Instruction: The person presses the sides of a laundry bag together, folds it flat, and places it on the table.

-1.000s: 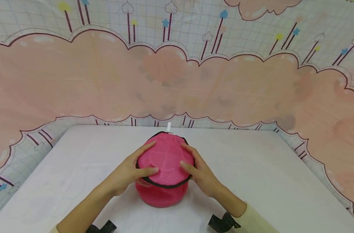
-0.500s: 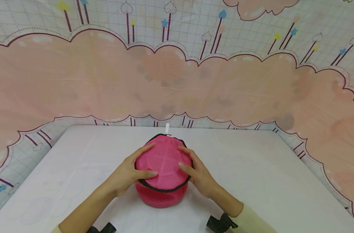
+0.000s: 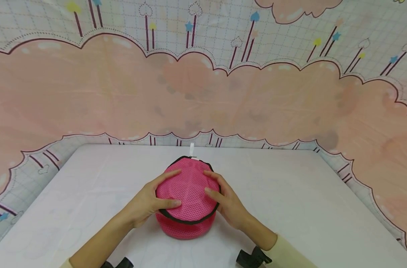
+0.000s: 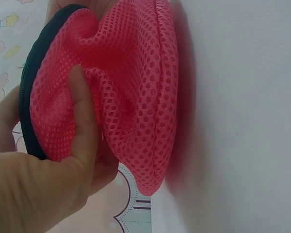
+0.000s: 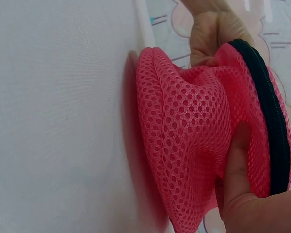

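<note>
White, smooth tabletop [image 3: 317, 208] spreads wide under everything, its near part crossed by two forearms. Closest in, two black wrist fittings [image 3: 253, 257] show at the bottom of the head view, the right one beside a pale yellow sleeve [image 3: 292, 255].

Just beyond, the left hand [image 3: 148, 203] and right hand [image 3: 231, 203] hold opposite sides of a round, bright pink mesh bag with a soft, folded wall [image 3: 188, 186]. Each grips the rim: thumb and forefinger lie over the top panel, while the wrist views show other fingers pressed into the slack mesh below the black zippered band [image 3: 190, 222].

The bag stands between the palms, its base on the table and directly beneath the grip. Seen from above it is nearly circular, so no side-to-side long axis stands out; its height runs upward from the base, and the top leans toward the person, near rim lower than far. Both hands touch it, so neither is nearer.

At the far rim a narrow white strip [image 3: 191, 149] points away from the person. Past the table's back edge hangs a peach cloud-patterned backdrop [image 3: 190, 93] with a pale grid and candle-like drawings.
</note>
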Demonstrator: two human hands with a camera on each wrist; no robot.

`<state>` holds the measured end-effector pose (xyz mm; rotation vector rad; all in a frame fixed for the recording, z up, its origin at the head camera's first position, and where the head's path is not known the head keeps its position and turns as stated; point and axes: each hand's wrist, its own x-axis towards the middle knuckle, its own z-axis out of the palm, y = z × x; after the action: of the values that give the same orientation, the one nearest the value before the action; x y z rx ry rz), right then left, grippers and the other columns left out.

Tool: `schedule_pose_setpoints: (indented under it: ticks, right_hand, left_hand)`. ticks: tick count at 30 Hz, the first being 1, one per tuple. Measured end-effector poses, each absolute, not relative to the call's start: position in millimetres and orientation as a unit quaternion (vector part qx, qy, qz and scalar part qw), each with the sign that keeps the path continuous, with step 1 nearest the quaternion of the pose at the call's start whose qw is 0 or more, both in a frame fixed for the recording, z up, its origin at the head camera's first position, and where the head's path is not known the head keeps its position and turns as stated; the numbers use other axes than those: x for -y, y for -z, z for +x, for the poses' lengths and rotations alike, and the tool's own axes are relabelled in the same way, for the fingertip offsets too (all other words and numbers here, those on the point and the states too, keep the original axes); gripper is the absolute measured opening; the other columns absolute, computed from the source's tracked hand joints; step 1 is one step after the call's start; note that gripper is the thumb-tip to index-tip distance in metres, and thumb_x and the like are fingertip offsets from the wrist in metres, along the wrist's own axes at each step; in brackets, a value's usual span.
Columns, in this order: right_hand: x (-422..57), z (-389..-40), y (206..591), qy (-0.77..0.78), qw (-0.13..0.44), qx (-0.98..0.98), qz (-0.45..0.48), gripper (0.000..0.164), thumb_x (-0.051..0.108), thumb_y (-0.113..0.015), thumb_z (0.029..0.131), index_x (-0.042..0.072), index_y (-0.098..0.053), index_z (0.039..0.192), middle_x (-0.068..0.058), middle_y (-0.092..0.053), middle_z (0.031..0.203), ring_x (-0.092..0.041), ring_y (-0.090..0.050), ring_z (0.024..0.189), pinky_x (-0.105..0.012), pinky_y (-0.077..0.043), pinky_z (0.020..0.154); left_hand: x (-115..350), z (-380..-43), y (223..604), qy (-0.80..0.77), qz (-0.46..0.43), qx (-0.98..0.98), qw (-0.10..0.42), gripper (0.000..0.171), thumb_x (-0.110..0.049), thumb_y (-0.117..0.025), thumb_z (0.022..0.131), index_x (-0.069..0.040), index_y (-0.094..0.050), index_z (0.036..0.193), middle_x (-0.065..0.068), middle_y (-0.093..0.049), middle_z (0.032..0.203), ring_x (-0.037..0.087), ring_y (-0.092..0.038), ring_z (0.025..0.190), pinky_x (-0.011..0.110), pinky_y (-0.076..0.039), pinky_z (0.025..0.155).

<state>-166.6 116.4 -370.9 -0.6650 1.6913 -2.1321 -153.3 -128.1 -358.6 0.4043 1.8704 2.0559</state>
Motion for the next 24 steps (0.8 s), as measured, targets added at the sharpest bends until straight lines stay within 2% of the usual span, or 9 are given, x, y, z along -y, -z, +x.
schedule_pose_setpoints:
  ticks: [8, 24]
  right_hand:
    - [-115.5, -167.4, 376.1, 0.761, 0.166, -0.586, -0.226, 0.054, 0.011, -0.048, 0.098, 0.008, -0.027, 0.148, -0.014, -0.021, 0.151, -0.029, -0.034, 0.130, -0.038, -0.045, 0.096]
    - [-112.2, -168.0, 384.2, 0.768, 0.163, -0.579, -0.221, 0.056, 0.007, -0.050, 0.097, 0.008, -0.025, 0.148, -0.015, -0.023, 0.149, -0.027, -0.037, 0.129, -0.036, -0.045, 0.096]
  left_hand:
    - [131.0, -155.2, 364.1, -0.707, 0.147, -0.669, 0.173, 0.081, -0.005, -0.078, 0.078, -0.023, -0.038, 0.147, 0.021, -0.035, 0.142, 0.033, -0.054, 0.114, 0.040, -0.051, 0.088]
    - [133.8, -156.9, 371.3, -0.712, 0.161, -0.656, 0.193, 0.083, -0.004, -0.077, 0.079, -0.024, -0.036, 0.148, 0.021, -0.034, 0.142, 0.033, -0.054, 0.114, 0.040, -0.050, 0.089]
